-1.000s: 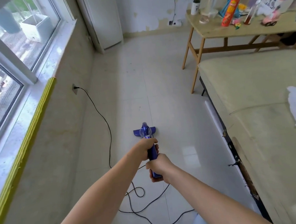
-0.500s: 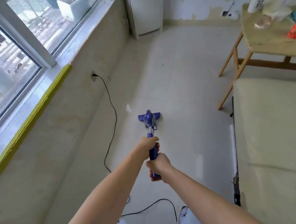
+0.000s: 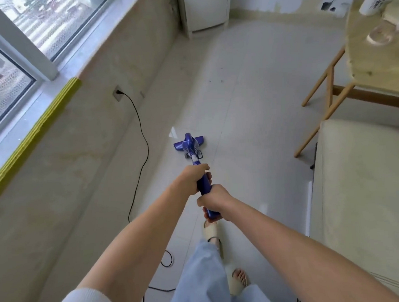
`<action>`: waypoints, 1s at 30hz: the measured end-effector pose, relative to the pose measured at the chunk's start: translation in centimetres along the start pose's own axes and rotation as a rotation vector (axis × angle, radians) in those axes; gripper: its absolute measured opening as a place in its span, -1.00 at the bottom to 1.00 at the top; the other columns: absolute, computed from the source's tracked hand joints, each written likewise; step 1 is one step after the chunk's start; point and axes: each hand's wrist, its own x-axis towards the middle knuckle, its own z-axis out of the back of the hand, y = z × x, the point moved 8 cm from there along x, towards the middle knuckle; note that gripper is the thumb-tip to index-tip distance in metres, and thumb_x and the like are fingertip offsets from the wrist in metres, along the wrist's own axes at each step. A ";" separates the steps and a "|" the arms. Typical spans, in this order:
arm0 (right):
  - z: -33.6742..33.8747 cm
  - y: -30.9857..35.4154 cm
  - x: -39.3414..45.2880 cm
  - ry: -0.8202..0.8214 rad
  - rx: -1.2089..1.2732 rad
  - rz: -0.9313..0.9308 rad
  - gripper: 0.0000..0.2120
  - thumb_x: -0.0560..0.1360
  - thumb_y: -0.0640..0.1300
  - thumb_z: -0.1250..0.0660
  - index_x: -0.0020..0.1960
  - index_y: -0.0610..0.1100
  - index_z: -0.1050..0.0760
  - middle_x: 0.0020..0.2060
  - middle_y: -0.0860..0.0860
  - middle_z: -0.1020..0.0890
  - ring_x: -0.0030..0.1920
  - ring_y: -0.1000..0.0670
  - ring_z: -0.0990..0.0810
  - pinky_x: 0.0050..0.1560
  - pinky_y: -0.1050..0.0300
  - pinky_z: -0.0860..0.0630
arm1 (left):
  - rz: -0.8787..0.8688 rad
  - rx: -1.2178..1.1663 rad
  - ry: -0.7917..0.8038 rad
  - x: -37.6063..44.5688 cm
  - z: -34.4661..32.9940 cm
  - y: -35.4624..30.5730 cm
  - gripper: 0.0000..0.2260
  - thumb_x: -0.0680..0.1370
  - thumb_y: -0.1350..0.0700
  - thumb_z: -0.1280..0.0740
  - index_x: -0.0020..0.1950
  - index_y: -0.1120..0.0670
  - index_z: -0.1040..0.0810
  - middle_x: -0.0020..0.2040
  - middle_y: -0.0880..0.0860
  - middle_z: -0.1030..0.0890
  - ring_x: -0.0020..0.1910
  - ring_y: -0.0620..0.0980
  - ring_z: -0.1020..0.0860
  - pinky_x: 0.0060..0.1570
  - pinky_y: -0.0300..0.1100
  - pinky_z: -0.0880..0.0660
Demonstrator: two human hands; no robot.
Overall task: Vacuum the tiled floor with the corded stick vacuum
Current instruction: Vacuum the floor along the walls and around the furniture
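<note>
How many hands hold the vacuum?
2. The left hand grips the vacuum higher on its handle, nearer the floor head; the right hand grips the handle's near end. None is hidden.

**Stick vacuum, in use on tiled floor**

Blue stick vacuum (image 3: 190, 146), head flat on pale tiled floor (image 3: 257, 124); left hand (image 3: 193, 178) grips handle above right hand (image 3: 214, 200). Black cord (image 3: 141, 135) plugged into wall socket (image 3: 118, 94). Wooden table (image 3: 374, 53), cream mattress (image 3: 364, 187) at right
</note>
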 end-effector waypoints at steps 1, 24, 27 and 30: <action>0.6 0.5 0.5 -0.009 -0.022 -0.002 -0.76 0.47 -0.35 -0.23 0.12 -0.21 -0.39 -0.31 -0.08 -0.48 -0.43 0.02 -0.46 -0.52 0.22 -0.45 | 0.011 -0.012 0.004 0.5 -0.3 -0.6 -0.93 0.56 0.25 -0.28 -0.07 0.20 -0.39 -0.28 0.11 -0.50 -0.33 -0.03 -0.47 -0.26 -0.18 -0.47; 4.3 16.3 14.4 -0.002 -0.142 -0.019 -0.75 0.49 -0.30 -0.27 0.16 -0.18 -0.38 -0.24 -0.10 -0.51 -0.39 -0.01 -0.51 -0.49 0.20 -0.48 | 0.027 -0.074 -0.038 14.0 0.7 -17.3 -0.91 0.55 0.24 -0.28 0.01 0.20 -0.40 -0.31 0.09 -0.50 -0.37 -0.03 -0.46 -0.31 -0.18 -0.47; 5.0 15.4 13.5 -0.015 -0.159 -0.001 -0.78 0.49 -0.30 -0.26 0.12 -0.16 -0.37 -0.25 -0.09 -0.50 -0.41 0.00 -0.50 -0.50 0.22 -0.47 | 0.024 -0.073 -0.033 13.3 -0.1 -16.5 -0.94 0.55 0.25 -0.28 -0.06 0.20 -0.40 -0.32 0.10 -0.49 -0.37 -0.01 -0.46 -0.27 -0.17 -0.47; 6.3 14.0 11.8 -0.028 -0.185 0.009 -0.80 0.48 -0.31 -0.25 0.08 -0.16 -0.38 -0.26 -0.08 -0.50 -0.42 0.01 -0.49 -0.52 0.24 -0.45 | 0.025 -0.059 -0.018 11.7 -1.6 -15.1 -0.90 0.54 0.26 -0.27 -0.17 0.19 -0.40 -0.34 0.09 -0.48 -0.37 0.00 -0.44 -0.24 -0.16 -0.46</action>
